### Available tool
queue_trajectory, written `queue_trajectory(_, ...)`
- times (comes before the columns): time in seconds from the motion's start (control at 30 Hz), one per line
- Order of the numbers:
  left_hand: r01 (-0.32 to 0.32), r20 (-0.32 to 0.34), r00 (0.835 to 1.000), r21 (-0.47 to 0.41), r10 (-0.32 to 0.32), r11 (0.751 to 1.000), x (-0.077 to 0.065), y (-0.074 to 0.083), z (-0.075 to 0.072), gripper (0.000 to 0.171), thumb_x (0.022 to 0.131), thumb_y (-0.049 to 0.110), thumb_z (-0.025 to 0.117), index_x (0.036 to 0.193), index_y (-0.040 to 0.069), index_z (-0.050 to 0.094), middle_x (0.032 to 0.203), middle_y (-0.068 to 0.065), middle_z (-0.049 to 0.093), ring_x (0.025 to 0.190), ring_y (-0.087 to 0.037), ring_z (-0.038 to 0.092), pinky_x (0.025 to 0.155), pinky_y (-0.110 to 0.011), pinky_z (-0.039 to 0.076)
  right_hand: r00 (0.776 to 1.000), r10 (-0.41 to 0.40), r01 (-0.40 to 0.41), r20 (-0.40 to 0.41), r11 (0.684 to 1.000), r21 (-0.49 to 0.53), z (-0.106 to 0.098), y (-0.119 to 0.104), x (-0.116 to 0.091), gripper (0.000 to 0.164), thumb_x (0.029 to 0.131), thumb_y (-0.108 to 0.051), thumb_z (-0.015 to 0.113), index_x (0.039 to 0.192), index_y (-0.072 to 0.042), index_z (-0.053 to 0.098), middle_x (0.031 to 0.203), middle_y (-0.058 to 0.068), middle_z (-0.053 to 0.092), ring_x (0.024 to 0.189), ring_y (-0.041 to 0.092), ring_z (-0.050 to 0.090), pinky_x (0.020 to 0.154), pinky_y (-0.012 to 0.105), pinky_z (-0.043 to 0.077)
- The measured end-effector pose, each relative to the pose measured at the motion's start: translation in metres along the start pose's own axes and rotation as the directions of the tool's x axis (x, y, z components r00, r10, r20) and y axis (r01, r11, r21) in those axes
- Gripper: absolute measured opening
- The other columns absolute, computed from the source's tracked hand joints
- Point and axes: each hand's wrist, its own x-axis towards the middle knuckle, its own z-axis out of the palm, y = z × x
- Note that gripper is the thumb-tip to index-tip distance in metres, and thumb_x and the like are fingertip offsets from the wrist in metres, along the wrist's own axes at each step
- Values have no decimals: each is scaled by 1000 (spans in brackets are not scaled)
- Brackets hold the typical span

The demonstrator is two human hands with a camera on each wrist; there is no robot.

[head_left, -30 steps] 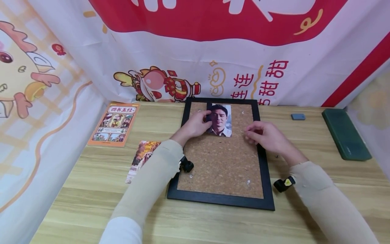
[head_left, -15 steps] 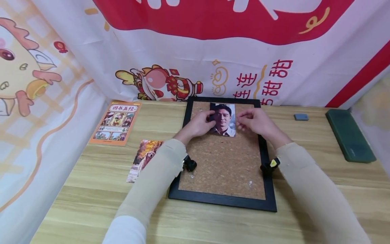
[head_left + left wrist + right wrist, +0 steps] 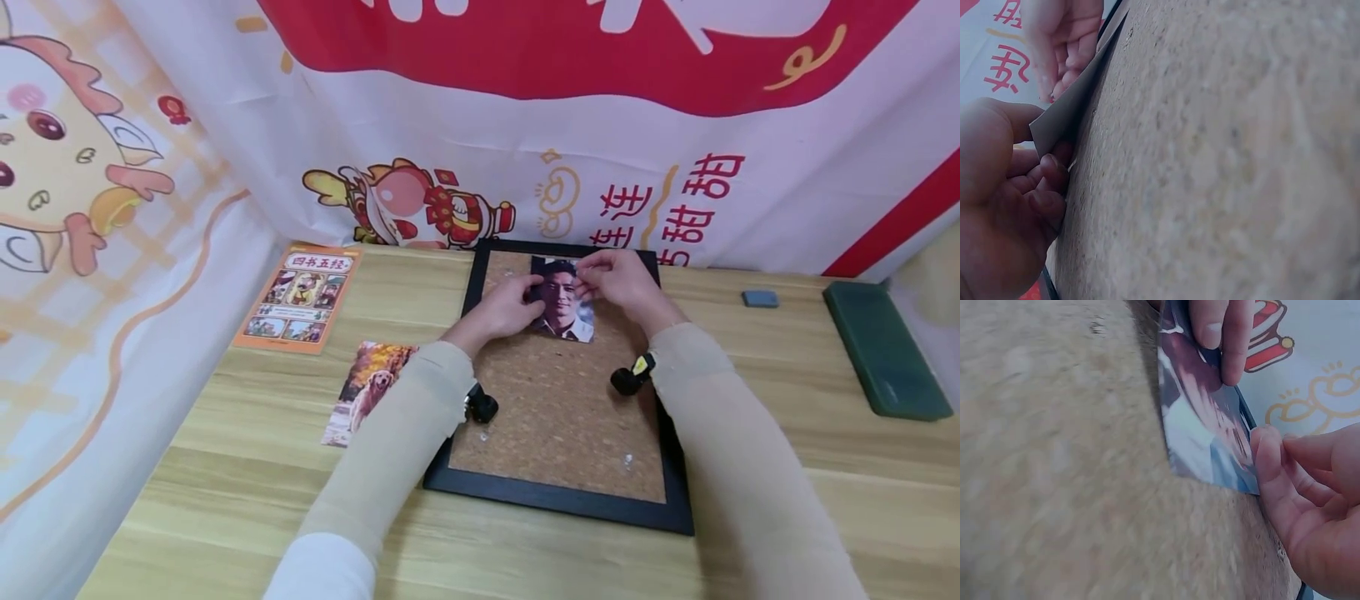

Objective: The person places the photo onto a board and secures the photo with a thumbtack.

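Note:
A portrait photo (image 3: 566, 312) lies over the upper part of a black-framed corkboard (image 3: 555, 425). My left hand (image 3: 504, 310) pinches its left edge, thumb on the front and fingers behind. In the left wrist view the pale back of the photo (image 3: 1063, 119) tilts up from the cork. At the photo's upper right edge is my right hand (image 3: 621, 282), thumb and index finger pinched together. A tiny thing, mostly hidden at those fingertips, looks like a push pin. Clear push pins (image 3: 628, 459) are stuck in the board's lower corners.
A dog photo (image 3: 371, 392) lies left of the board, partly under my left sleeve. Farther left is an orange booklet (image 3: 300, 300). A blue eraser (image 3: 761, 298) and a green case (image 3: 887, 350) rest at the right. Printed cloth (image 3: 465, 125) hangs behind the table.
My right hand has moved left and up from the board's right edge to the photo's upper right. My left hand keeps its hold on the photo. The head view has shifted slightly.

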Motion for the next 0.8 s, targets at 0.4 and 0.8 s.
queue_trajectory(0.4,-13,-16,1000,31,14,999,6,-5,5,56,107,21,59,159,2,50,155,-22,58,145,-31,54,124,-41,43,998,48,-48,-34,999,-4,9,-11,25,28,111,-4,55,133,12,63,94,9,75,75,11,74,74,27,65)
queue_trajectory(0.8,-29,-22,999,5,29,1000,20,-23,14,58,107,24,60,160,3,50,162,-18,54,154,-27,48,128,-39,38,996,73,-80,-55,989,-127,17,-19,40,25,110,-4,57,128,10,68,83,4,73,65,10,69,63,25,60)
